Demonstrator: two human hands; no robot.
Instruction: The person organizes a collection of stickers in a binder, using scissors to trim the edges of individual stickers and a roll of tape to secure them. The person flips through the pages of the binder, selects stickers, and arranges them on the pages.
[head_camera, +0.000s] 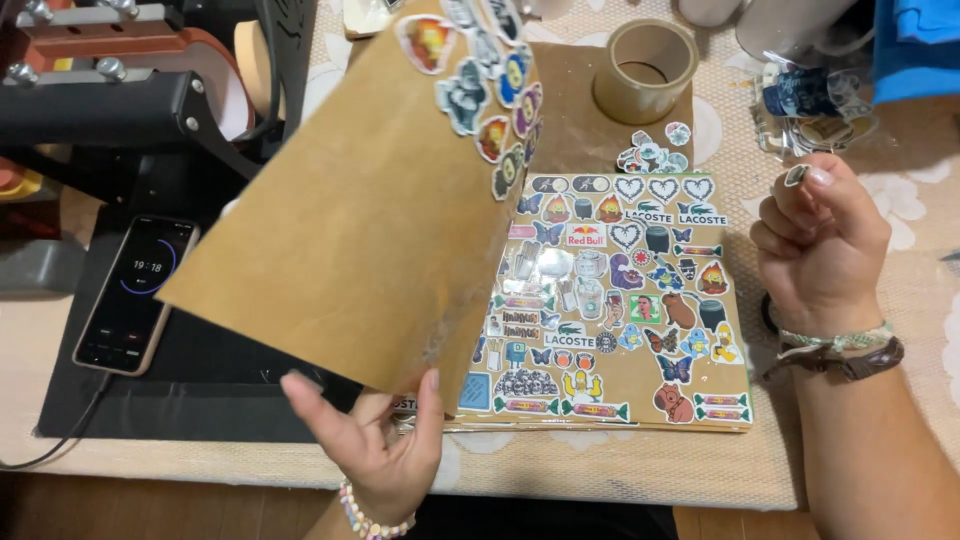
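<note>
Our left hand (385, 450) pinches the light, floppy brown backing sheet (370, 200) at its near edge, while our right hand (820, 250) nips a tiny sticker (796, 175).

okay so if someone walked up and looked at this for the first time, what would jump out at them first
Most striking is the big brown sheet lifted at centre-left by the left hand, with colourful stickers along its top edge. Beneath it, a flat brown board crowded with small stickers lies on the table. The right hand pinches one tiny sticker at the right, and a tape roll stands behind.
</note>
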